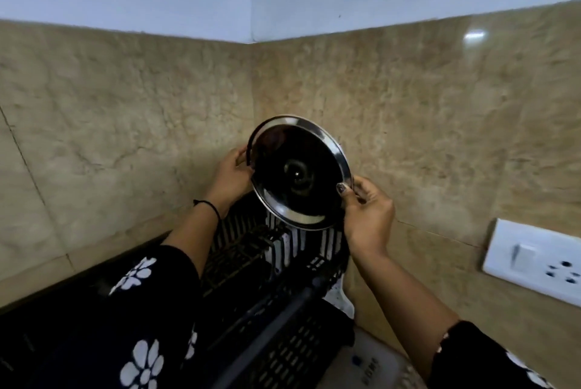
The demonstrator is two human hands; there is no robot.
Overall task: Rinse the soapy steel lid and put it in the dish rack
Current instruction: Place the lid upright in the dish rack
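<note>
Lid held on edge over rack, both hands on rim

You hold the steel lid [298, 173] in both hands, up on edge and tilted, in the corner where the two tan stone-look wall panels [424, 112] meet. Its dark underside faces you, small round centre boss showing, bright rim all round. The lid's bottom edge sits right over the far end of the black slotted dish rack [283, 294]; can't tell if it touches the rack or hangs just above it.

Your left hand [229, 175] grips the left rim, fingers curled behind the lid, thumb side toward you. Thin black band on that wrist. Your right hand [366, 209] pinches the lower right rim, thumb with dark polish pressed on the near face, other fingers folded behind the edge. Both hands clenched on the lid, neither released.

Both sleeves [147, 310] are black with white flower print. The rack stands on the dark bench [47, 325], pushed into the corner. White switch and socket plate [534, 266] on the right wall panel, well apart from your right hand. No foam visible on the lid face from here
</note>
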